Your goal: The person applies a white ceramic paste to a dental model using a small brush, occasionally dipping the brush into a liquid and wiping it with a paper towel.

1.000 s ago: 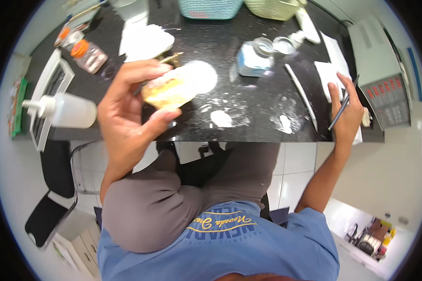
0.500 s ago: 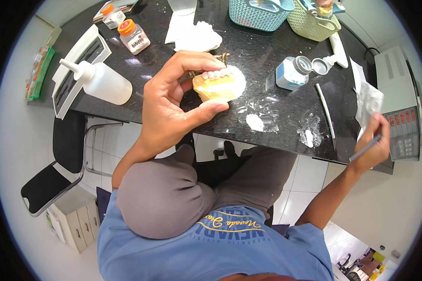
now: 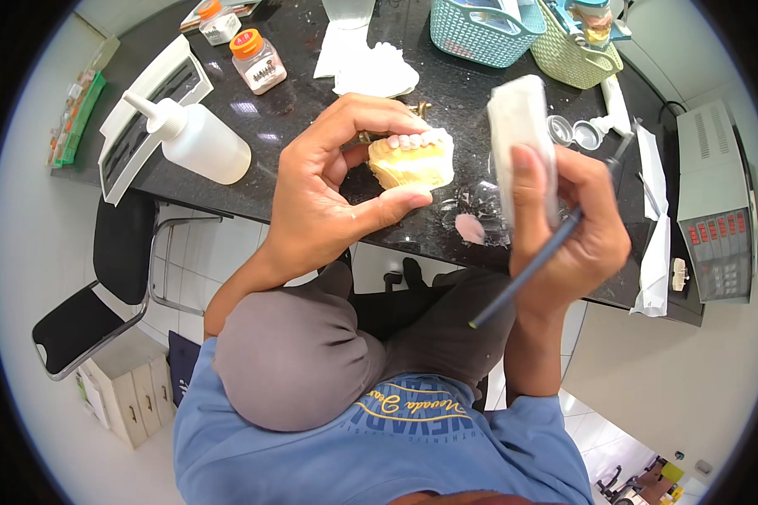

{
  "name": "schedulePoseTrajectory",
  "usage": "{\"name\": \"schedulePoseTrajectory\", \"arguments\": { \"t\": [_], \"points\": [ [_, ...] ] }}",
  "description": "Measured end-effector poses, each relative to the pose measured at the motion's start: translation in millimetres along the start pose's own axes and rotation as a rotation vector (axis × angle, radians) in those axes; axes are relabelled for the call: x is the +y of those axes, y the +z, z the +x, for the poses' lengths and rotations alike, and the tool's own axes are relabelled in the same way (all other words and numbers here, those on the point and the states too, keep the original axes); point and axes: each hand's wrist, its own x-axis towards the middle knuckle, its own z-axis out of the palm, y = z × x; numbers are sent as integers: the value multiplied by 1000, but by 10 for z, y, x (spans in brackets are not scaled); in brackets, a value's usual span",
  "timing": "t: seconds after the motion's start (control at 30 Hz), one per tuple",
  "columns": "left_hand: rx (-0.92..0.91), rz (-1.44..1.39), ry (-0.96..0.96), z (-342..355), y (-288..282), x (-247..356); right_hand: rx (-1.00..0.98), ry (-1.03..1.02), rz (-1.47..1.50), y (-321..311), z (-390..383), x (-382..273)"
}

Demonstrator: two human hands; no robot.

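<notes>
My left hand [image 3: 316, 181] grips the yellow dental model [image 3: 413, 164] between thumb and fingers, its row of pale teeth [image 3: 417, 140] uppermost, held up over the middle of the table's [image 3: 463, 93] near edge. My right hand [image 3: 577, 244] pinches a folded white tissue [image 3: 518, 109] and has a slim dark-handled tool [image 3: 524, 271] tucked across it, tip down toward me. I judge that I am at the point of bringing tissue and model together; they are apart. Closing that gap would call for a steady left grip, a light touch near the teeth, and the tool kept clear.

Toward the table's left end, a squeeze bottle [image 3: 206, 143] looks part-filled with clear or whitish stuff. Beyond it, an orange-lidded jar [image 3: 258, 61] holds something pinkish; I can't make out what fills the second jar [image 3: 219, 23] near the far left corner. Along the far edge, a teal basket [image 3: 487, 42] carries things I can't identify, and a green basket [image 3: 568, 63] has a pink-and-yellow piece at its top.
</notes>
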Motion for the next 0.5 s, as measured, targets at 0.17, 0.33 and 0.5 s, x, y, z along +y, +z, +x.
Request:
{"name": "schedulePoseTrajectory", "arguments": {
  "t": [0.17, 0.33, 0.5],
  "points": [
    [0, 2, 5, -3, -6, 0, -64, -210, 23, 211, -47, 50],
    [10, -15, 4, -16, -9, -13, -124, -272, 61, 275, -91, 28],
    [3, -10, -7, -11, -15, -19, -139, -324, 38, 285, -84, 53]
  ]
}}
